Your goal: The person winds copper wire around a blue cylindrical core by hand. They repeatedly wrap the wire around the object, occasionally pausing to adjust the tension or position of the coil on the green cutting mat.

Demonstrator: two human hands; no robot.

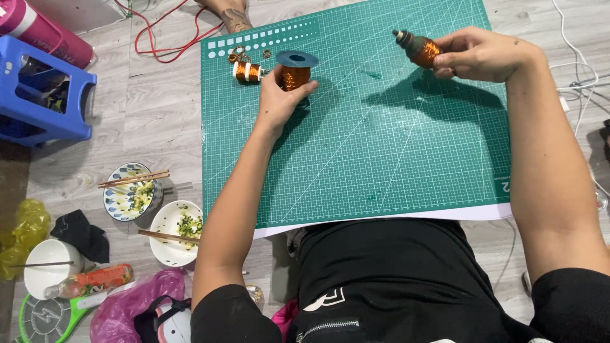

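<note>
Gripping a blue-capped spool (295, 71) of copper wire upright on the green mat (381, 152), the left hand (279, 95) wraps fingers and thumb around its wound core. The right hand (478, 54) holds a coil (419, 48), tilted and dark-tipped, pinched in its fingertips just above the mat's far right part; whether a strand joins coil and spool cannot be told. A smaller spool (248, 71) lies just left of the held one, and bowls (155, 216) with chopsticks (133, 178) sit on the floor (159, 108) to the left.
</note>
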